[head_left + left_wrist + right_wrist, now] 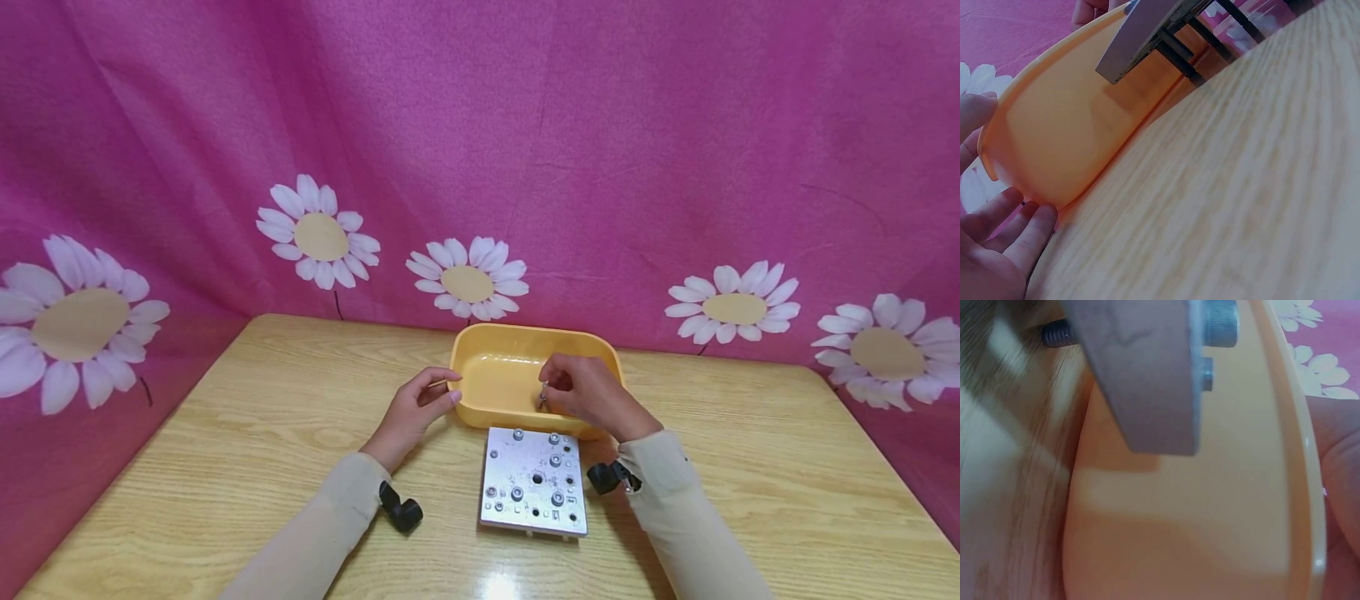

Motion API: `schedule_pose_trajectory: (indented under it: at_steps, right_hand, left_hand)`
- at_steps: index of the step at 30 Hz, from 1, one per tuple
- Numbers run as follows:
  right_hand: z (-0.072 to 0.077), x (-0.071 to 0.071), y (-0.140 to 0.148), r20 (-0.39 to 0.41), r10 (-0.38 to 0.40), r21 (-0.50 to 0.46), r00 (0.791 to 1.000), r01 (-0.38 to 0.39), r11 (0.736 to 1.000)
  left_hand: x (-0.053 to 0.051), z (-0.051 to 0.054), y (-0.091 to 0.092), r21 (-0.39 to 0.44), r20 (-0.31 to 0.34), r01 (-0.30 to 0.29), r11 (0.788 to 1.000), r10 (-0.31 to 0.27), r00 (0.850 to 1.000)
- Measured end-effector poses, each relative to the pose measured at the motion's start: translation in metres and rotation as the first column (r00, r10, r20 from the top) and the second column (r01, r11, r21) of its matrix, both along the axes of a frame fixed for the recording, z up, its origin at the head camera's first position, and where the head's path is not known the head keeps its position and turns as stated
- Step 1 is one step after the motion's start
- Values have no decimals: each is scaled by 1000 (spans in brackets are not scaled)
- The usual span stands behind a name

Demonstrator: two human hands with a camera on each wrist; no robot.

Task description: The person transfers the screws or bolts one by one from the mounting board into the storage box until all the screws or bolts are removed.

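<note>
A yellow plastic bin [487,417] stands on the table. My left hand [408,417] is at its left end, index finger and thumb touching the rim and the other fingers against the outer wall in the left wrist view. Inside the bin, my right hand [588,387] pinches a small metal screw [542,398] between thumb and fingers; its far part is hidden by them. In front of the bin sits a square metal plate [525,467] with several socket-head screws and holes. Threaded screw ends [1175,59] stick out beneath the plate.
The wooden table [300,400] carries the plate and bin. Behind it hangs a magenta cloth [480,125] printed with white daisies. Black wrist cameras [405,512] are strapped to both sleeves, the right one beside the plate's right edge.
</note>
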State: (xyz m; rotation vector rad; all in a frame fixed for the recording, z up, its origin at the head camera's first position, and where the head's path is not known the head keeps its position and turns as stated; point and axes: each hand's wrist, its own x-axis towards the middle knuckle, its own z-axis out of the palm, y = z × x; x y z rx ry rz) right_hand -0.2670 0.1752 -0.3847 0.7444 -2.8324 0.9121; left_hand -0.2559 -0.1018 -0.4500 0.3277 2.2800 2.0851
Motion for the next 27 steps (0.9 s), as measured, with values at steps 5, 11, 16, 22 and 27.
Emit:
schedule_pose_trajectory:
  at_steps: [5,11,16,22,27]
  right_hand:
    - [0,-1,0,-7,-2,4,1000,2,1000]
    - [0,-1,1,-13,1,1,1000,-1,1000]
    - [-1,-1,1,-18,3,-2,1000,-3,1000]
    - [-1,-2,2,-27,1,-8,1000,-1,1000]
    - [-2,-2,2,-18,-4,-4,1000,4,1000]
  left_hand:
    - [0,0,0,0,8,0,1000,0,1000]
    - [0,1,0,1,10,-2,1000,2,1000]
    - [0,1,0,-2,17,-6,1000,6,1000]
    - [0,1,0,-10,26,-6,1000,7,1000]
    - [0,2,0,-7,26,-1,1000,1,1000]
